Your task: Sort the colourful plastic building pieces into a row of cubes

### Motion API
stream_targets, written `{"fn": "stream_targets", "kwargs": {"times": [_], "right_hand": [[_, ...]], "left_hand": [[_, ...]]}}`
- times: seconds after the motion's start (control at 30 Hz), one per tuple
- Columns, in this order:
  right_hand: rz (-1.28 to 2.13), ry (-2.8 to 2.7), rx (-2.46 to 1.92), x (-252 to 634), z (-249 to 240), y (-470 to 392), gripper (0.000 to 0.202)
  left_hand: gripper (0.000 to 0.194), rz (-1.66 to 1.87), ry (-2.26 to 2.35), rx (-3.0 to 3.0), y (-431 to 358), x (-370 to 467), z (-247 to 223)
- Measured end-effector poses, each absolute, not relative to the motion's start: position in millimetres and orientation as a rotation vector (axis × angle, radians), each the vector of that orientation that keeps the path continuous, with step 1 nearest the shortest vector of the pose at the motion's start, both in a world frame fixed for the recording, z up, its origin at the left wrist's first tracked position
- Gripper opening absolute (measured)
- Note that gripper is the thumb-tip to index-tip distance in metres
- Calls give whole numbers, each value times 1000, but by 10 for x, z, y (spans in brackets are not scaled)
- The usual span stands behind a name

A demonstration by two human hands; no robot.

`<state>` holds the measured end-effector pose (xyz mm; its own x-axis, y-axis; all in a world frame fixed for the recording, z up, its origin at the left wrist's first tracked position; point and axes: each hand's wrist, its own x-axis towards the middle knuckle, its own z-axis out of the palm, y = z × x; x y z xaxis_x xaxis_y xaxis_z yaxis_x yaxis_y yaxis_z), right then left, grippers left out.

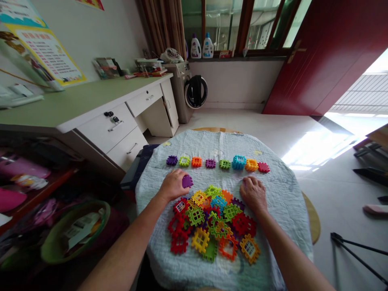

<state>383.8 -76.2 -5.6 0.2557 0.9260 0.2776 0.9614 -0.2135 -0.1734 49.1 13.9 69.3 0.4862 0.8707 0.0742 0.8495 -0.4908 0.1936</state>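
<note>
Purple plastic piece (187,181), flat, notched edges, in left fingers (182,174)

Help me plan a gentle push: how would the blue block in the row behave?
The blue block looks like rigid plastic, so it should keep its shape. Its boxy, toothed form suggests catching on the wrinkled cloth rather than rolling. Pushed rightward, it would likely nudge the yellow-orange block right beside it.

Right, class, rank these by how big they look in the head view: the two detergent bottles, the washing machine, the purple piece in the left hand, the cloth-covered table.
1. Cloth-covered table
2. Washing machine
3. Purple-capped bottle and blue-capped bottle: too alike to rank
4. Purple piece
</note>
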Motion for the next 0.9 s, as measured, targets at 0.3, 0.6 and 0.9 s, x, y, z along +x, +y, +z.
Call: {"fn": "stream_targets", "kwargs": {"times": [0.3,0.6,0.9], "right_hand": [[-155,-1730,-2240,3825,-40,-759,23],[-154,-1730,-2273,3798,-4,-765,22],[-144,-1722,-2273,3799,2,-759,23]], "left_hand": [[46,45,1235,2714,900,1566,855],[47,-172,1217,2718,1322,1861,617],[40,-258,1234,2694,1365,1864,539]]}}
